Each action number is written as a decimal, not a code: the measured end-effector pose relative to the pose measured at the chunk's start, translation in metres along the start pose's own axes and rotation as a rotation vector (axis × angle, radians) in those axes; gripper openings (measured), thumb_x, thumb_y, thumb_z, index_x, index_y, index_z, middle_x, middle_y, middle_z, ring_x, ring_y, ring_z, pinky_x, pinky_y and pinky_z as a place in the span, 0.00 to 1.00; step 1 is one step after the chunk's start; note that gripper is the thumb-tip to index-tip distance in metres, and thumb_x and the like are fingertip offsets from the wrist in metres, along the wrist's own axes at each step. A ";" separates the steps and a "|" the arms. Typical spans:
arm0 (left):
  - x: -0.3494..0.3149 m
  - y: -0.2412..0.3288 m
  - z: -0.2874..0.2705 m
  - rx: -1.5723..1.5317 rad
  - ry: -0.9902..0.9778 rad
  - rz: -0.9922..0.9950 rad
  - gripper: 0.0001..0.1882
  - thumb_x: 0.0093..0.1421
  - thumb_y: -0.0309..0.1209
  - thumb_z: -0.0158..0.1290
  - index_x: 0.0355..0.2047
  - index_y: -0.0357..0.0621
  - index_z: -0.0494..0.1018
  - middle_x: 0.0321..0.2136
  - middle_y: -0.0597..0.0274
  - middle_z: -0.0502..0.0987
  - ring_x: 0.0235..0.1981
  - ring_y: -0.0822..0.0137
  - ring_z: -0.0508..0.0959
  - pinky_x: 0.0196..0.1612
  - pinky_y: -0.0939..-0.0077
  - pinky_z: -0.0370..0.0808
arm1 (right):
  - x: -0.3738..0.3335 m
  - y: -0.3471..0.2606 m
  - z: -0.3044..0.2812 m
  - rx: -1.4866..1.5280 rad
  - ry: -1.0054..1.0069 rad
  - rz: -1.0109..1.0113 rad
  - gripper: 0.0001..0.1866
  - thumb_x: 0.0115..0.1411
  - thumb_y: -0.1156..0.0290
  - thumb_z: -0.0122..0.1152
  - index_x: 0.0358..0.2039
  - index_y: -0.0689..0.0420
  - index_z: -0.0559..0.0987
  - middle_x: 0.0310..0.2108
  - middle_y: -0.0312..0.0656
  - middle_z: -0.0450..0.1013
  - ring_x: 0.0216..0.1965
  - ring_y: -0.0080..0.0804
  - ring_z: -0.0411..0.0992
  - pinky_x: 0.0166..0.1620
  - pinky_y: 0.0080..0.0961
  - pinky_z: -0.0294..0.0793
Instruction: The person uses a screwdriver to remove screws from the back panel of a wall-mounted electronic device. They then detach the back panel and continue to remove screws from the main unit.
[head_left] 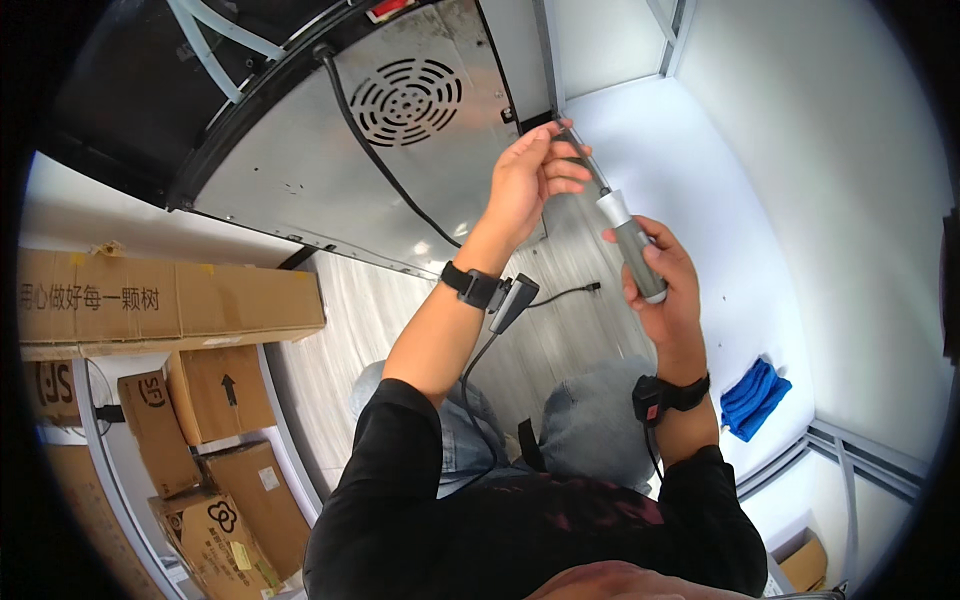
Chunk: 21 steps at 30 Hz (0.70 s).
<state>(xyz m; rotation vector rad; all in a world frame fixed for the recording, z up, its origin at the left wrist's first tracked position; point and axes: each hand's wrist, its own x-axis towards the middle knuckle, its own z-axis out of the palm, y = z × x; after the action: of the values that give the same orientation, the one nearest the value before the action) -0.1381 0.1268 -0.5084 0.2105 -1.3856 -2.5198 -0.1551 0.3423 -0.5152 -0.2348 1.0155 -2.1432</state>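
Note:
A screwdriver point(638, 255) with a grey handle, a pale collar and a long metal shaft slants up to the left. My right hand point(668, 280) is wrapped round its handle. At the far end of the shaft, the thumb and forefinger of my left hand point(530, 175) are pinched together by the tip, the other fingers loosely curled beside the shaft. Whether a small part sits at the tip is too fine to tell. Just beyond my left hand stands a metal appliance panel point(290, 190) with a round slotted vent point(407, 102) and a black cable point(375, 150).
Cardboard boxes point(170, 300) fill the left side, some on a shelf. A plug end point(592, 287) lies on the wood-look floor point(335, 320). A blue cloth point(755, 398) rests on the white surface point(660, 130) to the right. Metal frame bars point(865, 460) edge that side.

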 end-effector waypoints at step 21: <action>-0.008 0.050 -0.005 0.111 0.065 0.042 0.16 0.66 0.34 0.41 0.47 0.35 0.68 0.30 0.57 0.77 0.23 0.76 0.73 0.25 0.84 0.70 | -0.007 0.025 0.065 -0.008 0.017 -0.077 0.21 0.57 0.67 0.44 0.50 0.62 0.63 0.36 0.53 0.73 0.15 0.22 0.64 0.17 0.17 0.60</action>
<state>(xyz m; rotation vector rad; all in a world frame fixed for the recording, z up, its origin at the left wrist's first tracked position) -0.1214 0.0990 -0.4686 0.2793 -1.4900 -2.3822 -0.1070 0.2983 -0.4893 -0.2640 1.0396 -2.2140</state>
